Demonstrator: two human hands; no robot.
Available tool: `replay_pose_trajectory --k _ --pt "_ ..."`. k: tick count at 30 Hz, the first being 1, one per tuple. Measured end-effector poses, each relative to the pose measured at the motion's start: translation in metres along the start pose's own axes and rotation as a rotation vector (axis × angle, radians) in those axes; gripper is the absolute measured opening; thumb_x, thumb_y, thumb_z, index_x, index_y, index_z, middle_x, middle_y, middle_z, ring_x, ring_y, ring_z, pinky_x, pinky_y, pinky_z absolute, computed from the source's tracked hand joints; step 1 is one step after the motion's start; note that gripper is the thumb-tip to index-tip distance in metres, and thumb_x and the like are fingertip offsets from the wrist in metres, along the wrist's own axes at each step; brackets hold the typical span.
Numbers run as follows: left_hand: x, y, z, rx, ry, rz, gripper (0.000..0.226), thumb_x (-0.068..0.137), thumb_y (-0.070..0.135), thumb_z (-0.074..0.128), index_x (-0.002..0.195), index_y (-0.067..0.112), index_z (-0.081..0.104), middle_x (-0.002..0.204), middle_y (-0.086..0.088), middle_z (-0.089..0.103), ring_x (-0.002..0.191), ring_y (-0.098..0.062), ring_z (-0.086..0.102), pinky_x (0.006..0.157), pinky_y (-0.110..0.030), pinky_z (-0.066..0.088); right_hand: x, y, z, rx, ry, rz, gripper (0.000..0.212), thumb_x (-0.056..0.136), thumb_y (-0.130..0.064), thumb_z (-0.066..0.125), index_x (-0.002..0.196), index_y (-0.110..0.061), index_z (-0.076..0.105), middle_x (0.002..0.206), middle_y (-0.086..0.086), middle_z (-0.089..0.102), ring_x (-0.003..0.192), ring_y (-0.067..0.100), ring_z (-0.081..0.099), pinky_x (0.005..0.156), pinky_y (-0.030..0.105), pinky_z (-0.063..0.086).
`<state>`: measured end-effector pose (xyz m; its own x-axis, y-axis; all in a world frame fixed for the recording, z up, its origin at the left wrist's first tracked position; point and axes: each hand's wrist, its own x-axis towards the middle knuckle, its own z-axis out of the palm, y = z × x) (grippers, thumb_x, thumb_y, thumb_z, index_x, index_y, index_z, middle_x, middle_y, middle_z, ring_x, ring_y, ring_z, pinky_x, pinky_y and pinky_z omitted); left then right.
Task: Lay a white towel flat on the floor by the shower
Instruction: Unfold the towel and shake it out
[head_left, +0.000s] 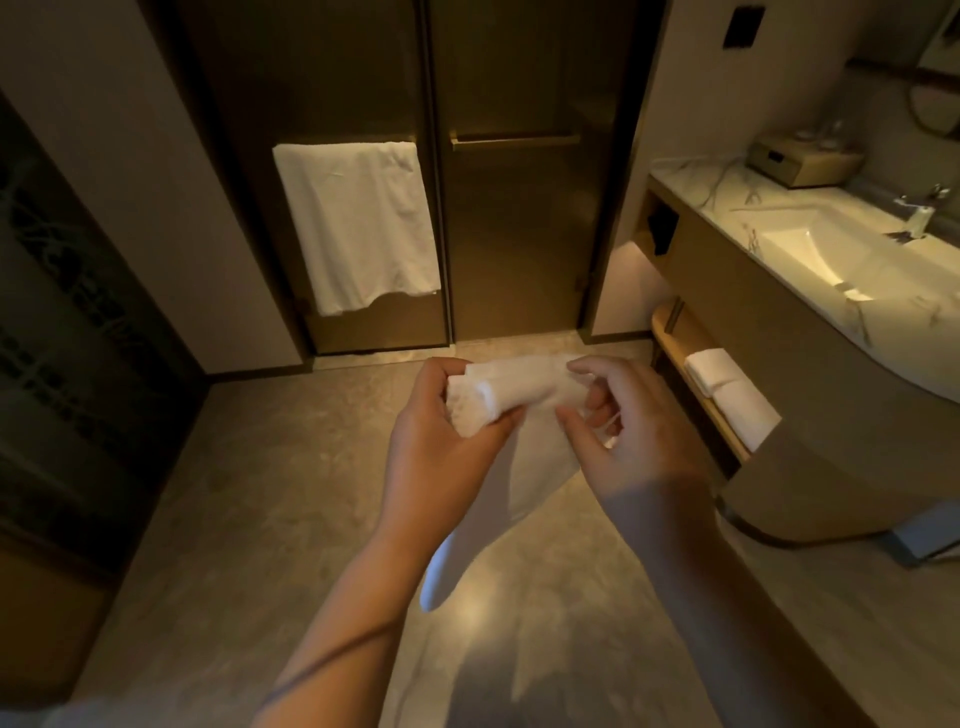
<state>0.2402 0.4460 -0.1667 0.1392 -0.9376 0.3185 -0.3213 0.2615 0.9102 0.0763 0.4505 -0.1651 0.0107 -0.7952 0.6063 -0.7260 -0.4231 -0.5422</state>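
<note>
**White towel held above the floor before the shower doors**

Two bare forearms reach out from the bottom of the view, meeting over the polished grey stone floor (249, 499). Her or his left hand (441, 431) is clenched around the bunched, still-folded end of a white cotton towel (519, 395), fingers wrapped over the top. The right hand (618, 436) pinches the towel's other end between thumb and fingertips. One loose layer of the towel hangs down between the wrists, well clear of the floor. Straight ahead stand the dark bronze-framed glass shower doors (519, 234), and a larger white towel (358, 223) is draped over the left door's bar. To the right, a pale marble vanity counter (691, 182) carries a lit white basin (831, 254), with folded white towels (727, 387) on the wooden shelf below it.
</note>
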Motion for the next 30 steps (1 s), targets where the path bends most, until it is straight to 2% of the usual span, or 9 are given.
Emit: replay_pose_trajectory --k 3,6,10,13,15,18,22,26,30 --pt "-0.003 0.007 0.01 0.004 -0.021 -0.013 0.036 0.073 0.033 0.077 0.098 0.036 0.052 0.094 0.024 0.062 0.083 0.003 0.062 0.07 -0.035 0.057 -0.002 0.003 -0.004 0.046 -0.021 -0.024 0.03 0.09 -0.019 0.061 0.12 -0.018 0.06 0.108 -0.007 0.061 0.097 0.003 0.055 0.083 0.014 0.045" --pt "-0.004 0.014 0.019 0.006 -0.068 -0.033 0.038 0.071 0.031 0.078 0.1 0.033 0.053 0.094 0.023 0.062 0.084 0.001 0.062 0.071 -0.04 0.057 0.002 0.012 -0.013 0.093 -0.071 0.015 0.029 0.094 -0.022 0.056 0.123 -0.02 0.06 0.11 -0.005 0.06 0.1 0.003 0.054 0.084 0.014 0.045" --pt "-0.006 0.026 0.032 0.007 -0.116 -0.044 0.041 0.071 0.032 0.079 0.103 0.038 0.053 0.095 0.026 0.062 0.085 0.004 0.061 0.072 -0.031 0.057 0.007 0.023 -0.021 0.109 -0.078 0.068 0.026 0.093 -0.023 0.054 0.119 -0.025 0.06 0.114 -0.007 0.06 0.102 -0.002 0.048 0.086 0.008 0.037" --pt "-0.009 0.032 0.042 -0.01 -0.13 -0.063 0.043 0.073 0.03 0.078 0.107 0.042 0.054 0.096 0.026 0.063 0.088 0.005 0.062 0.074 -0.025 0.057 0.009 0.029 -0.026 0.143 -0.04 0.11 0.025 0.094 -0.023 0.054 0.118 -0.025 0.06 0.115 -0.01 0.059 0.103 -0.002 0.05 0.089 0.012 0.04" --pt "-0.012 0.035 0.049 -0.013 -0.121 -0.056 0.044 0.073 0.029 0.077 0.107 0.045 0.054 0.097 0.027 0.063 0.09 0.006 0.061 0.073 -0.021 0.055 0.009 0.031 -0.028 0.21 0.0 0.157 0.023 0.092 -0.024 0.056 0.115 -0.029 0.056 0.109 -0.017 0.058 0.097 -0.003 0.055 0.084 0.016 0.047" --pt "-0.018 0.037 0.058 -0.02 -0.1 -0.052 0.047 0.073 0.03 0.075 0.109 0.049 0.051 0.1 0.025 0.063 0.094 0.008 0.059 0.074 -0.019 0.054 0.007 0.036 -0.031 0.297 0.031 0.213 0.019 0.09 -0.028 0.058 0.105 -0.037 0.051 0.097 -0.029 0.054 0.094 -0.013 0.055 0.079 0.012 0.048" --pt "-0.023 0.039 0.066 -0.051 -0.084 -0.045 0.047 0.078 0.029 0.075 0.113 0.048 0.05 0.106 0.024 0.063 0.1 0.006 0.059 0.08 -0.025 0.054 0.008 0.037 -0.034 0.384 0.033 0.233 0.017 0.09 -0.027 0.06 0.106 -0.031 0.059 0.098 -0.029 0.06 0.097 -0.015 0.056 0.077 0.005 0.046" --pt "-0.021 0.043 0.073 -0.069 -0.046 -0.007 0.044 0.08 0.031 0.074 0.113 0.047 0.049 0.106 0.029 0.061 0.099 0.006 0.06 0.079 -0.019 0.053 0.007 0.033 -0.033 0.427 0.01 0.24 0.023 0.09 -0.031 0.058 0.112 -0.025 0.062 0.101 -0.023 0.063 0.099 -0.015 0.056 0.077 0.004 0.046" --pt "-0.018 0.044 0.069 -0.088 -0.094 0.008 0.04 0.083 0.033 0.07 0.117 0.044 0.051 0.106 0.025 0.064 0.099 0.004 0.062 0.08 -0.018 0.052 0.012 0.027 -0.038 0.526 -0.034 0.271 0.043 0.083 -0.055 0.057 0.114 -0.026 0.063 0.106 -0.017 0.067 0.098 -0.007 0.061 0.077 0.016 0.053"
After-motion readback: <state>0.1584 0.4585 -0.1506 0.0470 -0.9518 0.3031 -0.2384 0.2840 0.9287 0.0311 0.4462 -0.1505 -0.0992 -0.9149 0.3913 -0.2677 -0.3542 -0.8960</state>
